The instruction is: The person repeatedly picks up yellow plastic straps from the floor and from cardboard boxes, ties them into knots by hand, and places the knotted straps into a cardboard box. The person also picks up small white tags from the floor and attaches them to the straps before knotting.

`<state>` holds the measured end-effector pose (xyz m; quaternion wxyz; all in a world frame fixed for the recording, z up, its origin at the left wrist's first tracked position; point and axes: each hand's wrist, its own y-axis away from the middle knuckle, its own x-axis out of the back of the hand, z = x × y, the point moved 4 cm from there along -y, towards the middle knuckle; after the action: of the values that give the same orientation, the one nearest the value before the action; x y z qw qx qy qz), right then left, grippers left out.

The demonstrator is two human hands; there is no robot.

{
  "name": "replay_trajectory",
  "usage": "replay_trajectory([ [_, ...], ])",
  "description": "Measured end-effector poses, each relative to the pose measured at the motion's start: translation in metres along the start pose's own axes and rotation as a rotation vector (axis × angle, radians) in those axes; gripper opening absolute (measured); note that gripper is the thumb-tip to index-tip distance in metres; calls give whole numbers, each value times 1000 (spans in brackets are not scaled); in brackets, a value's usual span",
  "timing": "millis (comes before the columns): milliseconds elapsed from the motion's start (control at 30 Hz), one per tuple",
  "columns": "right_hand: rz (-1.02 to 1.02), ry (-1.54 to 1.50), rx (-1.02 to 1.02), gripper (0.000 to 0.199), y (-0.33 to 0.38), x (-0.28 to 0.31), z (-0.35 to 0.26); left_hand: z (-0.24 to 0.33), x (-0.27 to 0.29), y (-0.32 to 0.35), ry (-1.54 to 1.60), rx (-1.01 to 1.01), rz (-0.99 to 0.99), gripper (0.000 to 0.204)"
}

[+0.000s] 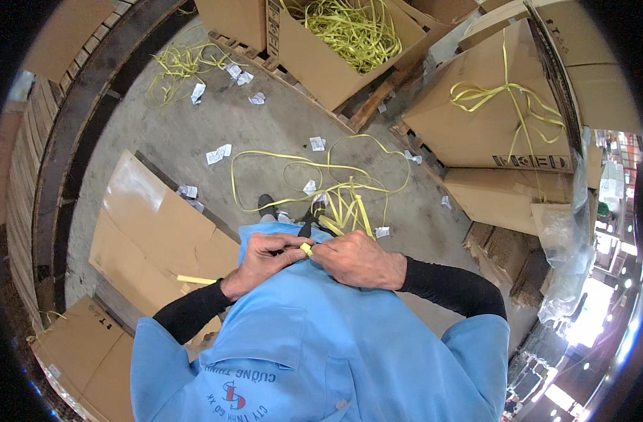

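On the far left, flat brown cardboard sheets (152, 225) lie on the grey floor (159, 133). A short yellow strip (195, 280) rests on them, just by the left wrist.

The left hand (265, 257) comes in from the lower left in a black sleeve. The arm bends at the elbow and the hand sits close to the belly, in front of the blue shirt (314, 330). Its fingers are curled shut, and they pinch the near end of a yellow plastic strap (306, 248).

The strap end is right between the two hands, in the middle and near. The little bit that shows points left to right. From there, the strap runs away from the body to the far side and down to the floor. On the floor it makes big loose loops (321, 176), past the dark shoes (266, 205).

The right hand (353, 259) comes in from the right, also in a black sleeve. Its back faces up. Its fingers are bent closed on the same strap end, touching the left hand's fingertips.

Small white paper scraps (219, 153) lie around the loops. Far off, an open cardboard box (321, 63) holds a heap of yellow straps. On the far right, a big brown carton (476, 105) has more strap draped over it.
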<state>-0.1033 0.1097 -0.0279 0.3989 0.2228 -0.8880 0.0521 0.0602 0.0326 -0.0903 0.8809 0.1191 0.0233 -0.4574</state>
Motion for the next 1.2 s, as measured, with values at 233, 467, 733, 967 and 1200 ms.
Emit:
replay_trajectory([
  [233,-44,34,-71,17,-4,-2,-1,2,4,1,-13,-56,-61,16],
  [467,31,-72,7,18,-3,-1,-4,2,3,5,-27,-194,-7,10],
  [733,50,-118,40,14,-6,-6,-16,-10,5,11,76,-124,-17,7],
  [967,-12,-290,-116,18,-12,-8,-8,6,11,9,-17,-156,-12,11],
  [1200,-89,-872,-303,27,-10,-6,-2,50,19,11,-343,-614,-96,42],
])
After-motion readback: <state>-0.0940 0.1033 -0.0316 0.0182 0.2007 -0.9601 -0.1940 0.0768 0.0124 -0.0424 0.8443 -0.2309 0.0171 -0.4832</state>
